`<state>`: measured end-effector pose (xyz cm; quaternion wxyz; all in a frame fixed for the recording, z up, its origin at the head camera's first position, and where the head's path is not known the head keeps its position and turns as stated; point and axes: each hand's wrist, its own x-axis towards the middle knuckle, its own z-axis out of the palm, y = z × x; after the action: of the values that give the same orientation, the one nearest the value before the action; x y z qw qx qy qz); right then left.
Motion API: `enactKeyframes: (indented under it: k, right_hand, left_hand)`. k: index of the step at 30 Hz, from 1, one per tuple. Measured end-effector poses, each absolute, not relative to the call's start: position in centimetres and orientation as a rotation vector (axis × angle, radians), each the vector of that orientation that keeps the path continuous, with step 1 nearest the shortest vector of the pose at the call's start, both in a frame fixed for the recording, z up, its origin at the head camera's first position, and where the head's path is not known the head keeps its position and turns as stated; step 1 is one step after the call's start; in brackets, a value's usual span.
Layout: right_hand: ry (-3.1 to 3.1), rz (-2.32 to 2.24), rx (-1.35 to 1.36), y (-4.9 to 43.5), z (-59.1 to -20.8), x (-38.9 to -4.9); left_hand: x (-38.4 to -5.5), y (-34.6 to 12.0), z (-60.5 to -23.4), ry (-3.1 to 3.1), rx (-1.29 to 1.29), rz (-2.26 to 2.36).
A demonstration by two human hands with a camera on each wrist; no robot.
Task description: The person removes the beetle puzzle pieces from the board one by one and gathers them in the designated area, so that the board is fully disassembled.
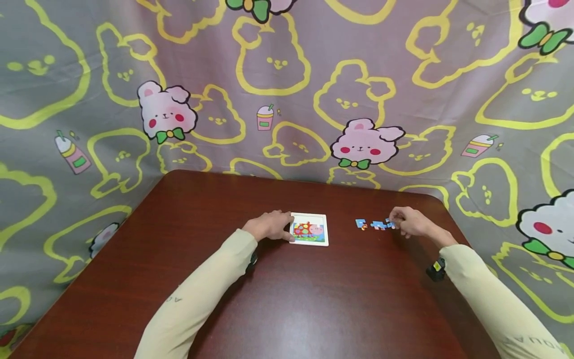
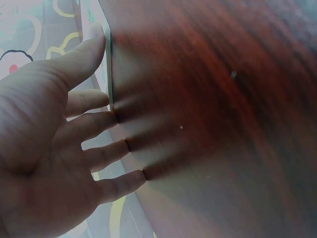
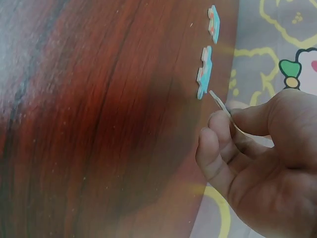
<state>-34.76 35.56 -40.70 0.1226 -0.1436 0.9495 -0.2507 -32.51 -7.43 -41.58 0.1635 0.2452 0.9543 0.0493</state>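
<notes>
A small white-framed jigsaw puzzle tray lies on the table, showing a pig in a red spotted outfit, with a bare white part at its top. My left hand rests at the tray's left edge, fingers spread and fairly straight, thumb and forefinger touching the frame. To the right, my right hand pinches a thin puzzle piece between thumb and fingers, tilted and seen nearly edge-on in the right wrist view. Beside it lie two loose blue puzzle pieces, one nearer and one farther.
The dark brown wooden table has rounded far corners. Behind it and along its sides hangs a grey curtain with yellow bear outlines and white cartoon animals. A dark device sits on the right wrist.
</notes>
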Motion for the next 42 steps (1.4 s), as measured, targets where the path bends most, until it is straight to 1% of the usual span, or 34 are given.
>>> enactKeyframes:
  k: [22,29,35,42]
  right_hand:
    - [2.705,-0.637,-0.342,37.3,-41.7,-34.8]
    - [2.765,-0.491,-0.312,36.9,-41.4,-35.1]
    - [2.792,-0.527,-0.341,36.5,-41.5,-35.0]
    - [2.823,-0.568,-0.379,34.4,-41.5,-35.1]
  left_hand:
    - [-32.0,-7.6,-41.5,2.713,0.702,0.152]
    - [-31.9,-7.6,-41.4,2.712,0.711,0.154]
    - [-32.1,-7.5,-41.5,2.71,0.709,0.139]
    - [-32.1,-7.6,-41.6,2.709,0.693,0.142]
